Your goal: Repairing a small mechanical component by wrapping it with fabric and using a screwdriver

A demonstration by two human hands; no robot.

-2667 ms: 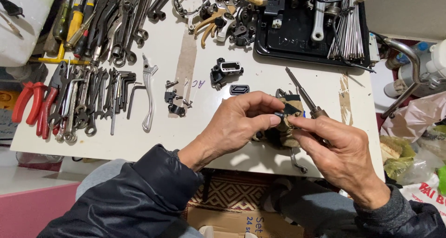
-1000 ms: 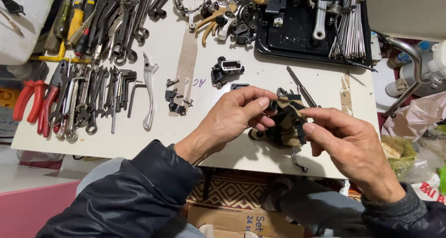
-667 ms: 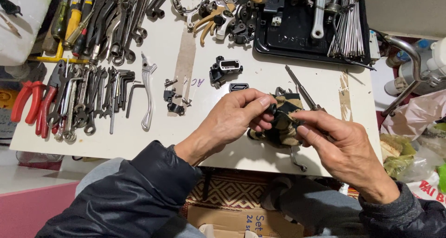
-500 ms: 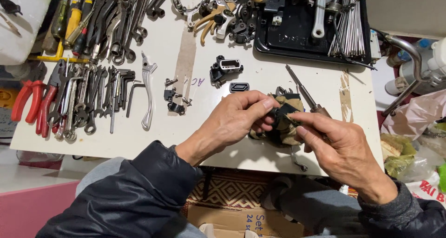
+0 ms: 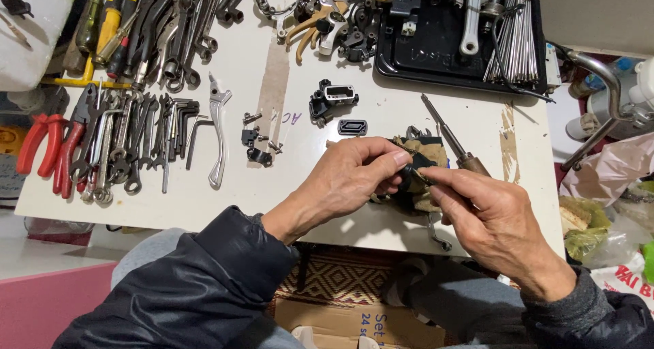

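Small black part (image 5: pixel 417 166) | pinched by left hand (image 5: pixel 351 178) and right hand (image 5: pixel 487 216) | fingers and rag (image 5: pixel 428 151) hide most of it

Small matt black part (image 5: pixel 413 166), plastic or painted metal by the look, pinched between left hand (image 5: pixel 354 178) and right hand (image 5: pixel 487 213) over a dirty, rough-looking cloth rag (image 5: pixel 426 151). White tabletop (image 5: pixel 381 117), smooth, scuffed and stained, with a strip of tape (image 5: pixel 274 83). Dull grey steel wrenches (image 5: pixel 129 144), pliers with glossy red grips (image 5: pixel 44 148), shiny metal lever (image 5: pixel 218 134). Glossy black plastic tray (image 5: pixel 436 56), bright bare-metal spokes (image 5: pixel 521 39). Screwdriver (image 5: pixel 453 141) with steel shaft, brown wood-like handle. Puffy jacket sleeve (image 5: pixel 204 281), slight sheen.
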